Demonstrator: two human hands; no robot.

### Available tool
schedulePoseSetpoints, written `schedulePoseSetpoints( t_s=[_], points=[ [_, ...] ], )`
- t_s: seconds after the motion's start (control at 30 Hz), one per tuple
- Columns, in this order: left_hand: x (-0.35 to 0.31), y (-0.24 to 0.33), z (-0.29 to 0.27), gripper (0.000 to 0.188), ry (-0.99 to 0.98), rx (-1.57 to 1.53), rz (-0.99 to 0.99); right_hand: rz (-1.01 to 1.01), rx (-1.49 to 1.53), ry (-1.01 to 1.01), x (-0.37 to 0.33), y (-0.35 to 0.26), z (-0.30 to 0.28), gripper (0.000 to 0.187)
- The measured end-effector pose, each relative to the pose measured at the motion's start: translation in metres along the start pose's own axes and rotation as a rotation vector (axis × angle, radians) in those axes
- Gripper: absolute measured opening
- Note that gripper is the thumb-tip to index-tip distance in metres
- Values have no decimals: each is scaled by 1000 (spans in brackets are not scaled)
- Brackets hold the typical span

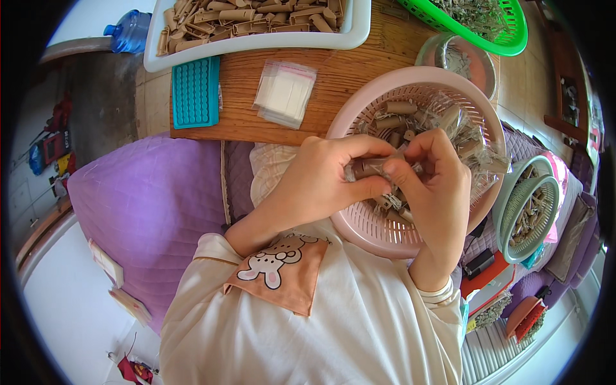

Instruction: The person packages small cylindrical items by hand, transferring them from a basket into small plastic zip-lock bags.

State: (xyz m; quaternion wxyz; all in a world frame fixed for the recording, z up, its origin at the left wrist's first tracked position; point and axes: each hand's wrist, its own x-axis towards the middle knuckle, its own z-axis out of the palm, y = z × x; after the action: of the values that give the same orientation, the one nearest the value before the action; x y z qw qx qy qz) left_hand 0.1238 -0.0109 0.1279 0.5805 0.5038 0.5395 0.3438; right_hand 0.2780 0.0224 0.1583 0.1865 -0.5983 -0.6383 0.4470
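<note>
Above a pink slotted basket [359, 234] my two hands meet. My left hand [340, 168] is closed around a brown cylindrical piece [369, 168] wrapped in a clear plastic bag. At the end of that bag, my right hand [435, 172] pinches with its thumb and fingers; the exact grip is partly hidden by the fingers. In the basket lie loose brown cylindrical pieces [399, 108] and several others in crinkled clear bags [471, 138], heaped toward its right side.
On the wooden table [240, 96] are a white tub [256, 42] of brown parts, a teal ridged tray [196, 93] and a stack of clear bags [285, 94]. A green basket [513, 32] and a clear round container [484, 70] stand far right. Nested pale green baskets [510, 221] sit at right.
</note>
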Motion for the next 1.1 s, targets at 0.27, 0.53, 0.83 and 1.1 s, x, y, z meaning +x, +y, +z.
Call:
schedulePoseSetpoints(
  t_s=[0.27,0.53,0.83,1.1],
  points=[
    [7,-11,3,33,51,-391,-10,-408,19,99,-4,26,8,22],
    [10,-15,8,35,44,-543,84,-197,856,157,-9,31,31,34],
    [7,-22,16,45,132,-217,206,-160,295,225,-11,32,30,24],
    [-1,-14,0,36,385,6,427,-39,522,105,-14,27,18,28]
  ],
)
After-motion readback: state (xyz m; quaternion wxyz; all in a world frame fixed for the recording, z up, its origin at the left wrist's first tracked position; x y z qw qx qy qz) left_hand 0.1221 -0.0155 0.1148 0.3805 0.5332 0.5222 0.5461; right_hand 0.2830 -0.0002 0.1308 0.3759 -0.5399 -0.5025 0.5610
